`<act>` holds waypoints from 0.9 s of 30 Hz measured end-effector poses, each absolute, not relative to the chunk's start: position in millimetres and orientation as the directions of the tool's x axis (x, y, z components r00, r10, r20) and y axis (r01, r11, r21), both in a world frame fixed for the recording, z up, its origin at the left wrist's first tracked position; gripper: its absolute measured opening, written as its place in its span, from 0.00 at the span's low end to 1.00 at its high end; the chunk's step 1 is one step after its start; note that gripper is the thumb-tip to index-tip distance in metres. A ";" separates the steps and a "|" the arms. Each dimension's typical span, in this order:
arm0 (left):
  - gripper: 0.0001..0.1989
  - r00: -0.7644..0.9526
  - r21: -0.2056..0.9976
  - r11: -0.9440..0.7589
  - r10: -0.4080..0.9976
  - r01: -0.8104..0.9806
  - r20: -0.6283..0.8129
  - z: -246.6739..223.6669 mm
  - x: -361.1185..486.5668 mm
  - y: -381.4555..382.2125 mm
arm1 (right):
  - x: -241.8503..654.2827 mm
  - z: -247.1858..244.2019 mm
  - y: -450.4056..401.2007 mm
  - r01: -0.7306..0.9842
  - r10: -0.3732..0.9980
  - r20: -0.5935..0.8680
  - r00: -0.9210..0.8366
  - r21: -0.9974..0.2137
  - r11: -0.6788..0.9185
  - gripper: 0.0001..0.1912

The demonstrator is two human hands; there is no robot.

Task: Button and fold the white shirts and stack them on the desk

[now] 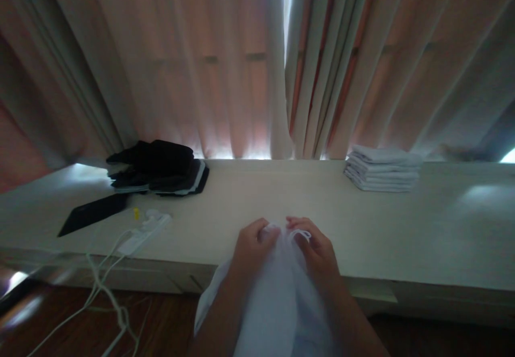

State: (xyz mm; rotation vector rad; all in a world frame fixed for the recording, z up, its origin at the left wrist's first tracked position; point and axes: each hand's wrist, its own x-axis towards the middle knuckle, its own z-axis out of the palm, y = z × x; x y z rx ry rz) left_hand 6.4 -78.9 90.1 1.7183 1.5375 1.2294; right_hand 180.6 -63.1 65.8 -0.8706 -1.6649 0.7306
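A white cloth [273, 303] hangs down in front of me, gathered at its top edge between my two hands. My left hand [252, 244] pinches the cloth with fingers and thumb on its left side. On the right side, my right hand [317, 247] grips the top edge, and a thin white cord [301, 233] loops beside its fingers. Both hands are over the front part of the white ledge [257, 196], a small gap between them. The lower part of the cloth runs out of view between my forearms.
Dark folded clothes [161, 166] are piled at the back left, near a flat black object [92, 213] and a white power strip [145, 233] with trailing cables. A folded white stack [382, 169] sits at the back right. Curtains [217, 67] hang behind.
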 end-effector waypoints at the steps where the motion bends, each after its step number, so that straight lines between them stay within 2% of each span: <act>1: 0.15 -0.077 0.856 -0.196 0.962 0.478 0.263 84.3 4.7 -75.9 | 176.7 58.3 -60.5 0.174 0.855 0.483 -0.189 -0.840 0.513 0.14; 3: 0.12 -0.085 0.881 -0.154 0.973 0.446 0.213 73.3 1.5 -68.9 | 170.4 46.6 -55.4 0.204 0.883 0.419 -0.213 -0.865 0.459 0.12; 6: 0.09 -0.036 0.922 -0.109 0.991 0.370 0.132 59.4 -1.4 -57.4 | 165.9 36.0 -46.7 0.280 0.886 0.415 -0.205 -0.843 0.460 0.08; 11: 0.13 0.037 0.981 0.040 0.998 0.190 -0.047 46.6 -6.4 -42.9 | 172.4 26.4 -31.3 0.376 0.870 0.443 -0.217 -0.784 0.493 0.01; 14: 0.15 0.071 0.986 0.163 0.984 0.021 -0.164 43.0 -9.0 -38.4 | 180.1 22.2 -26.3 0.383 0.868 0.453 -0.205 -0.779 0.497 0.01; 16: 0.14 0.087 0.983 0.183 0.980 -0.031 -0.179 41.9 -8.7 -35.9 | 184.6 20.1 -25.7 0.377 0.879 0.434 -0.197 -0.794 0.476 0.03; 22: 0.14 0.039 0.979 0.160 0.985 0.126 -0.166 38.3 4.6 -28.8 | 184.8 12.9 -31.8 0.297 0.880 0.422 -0.218 -0.830 0.472 0.10; 27: 0.17 0.035 0.980 0.122 0.991 0.158 -0.129 37.2 11.0 -30.3 | 176.6 4.0 -34.0 0.262 0.895 0.407 -0.185 -0.857 0.444 0.13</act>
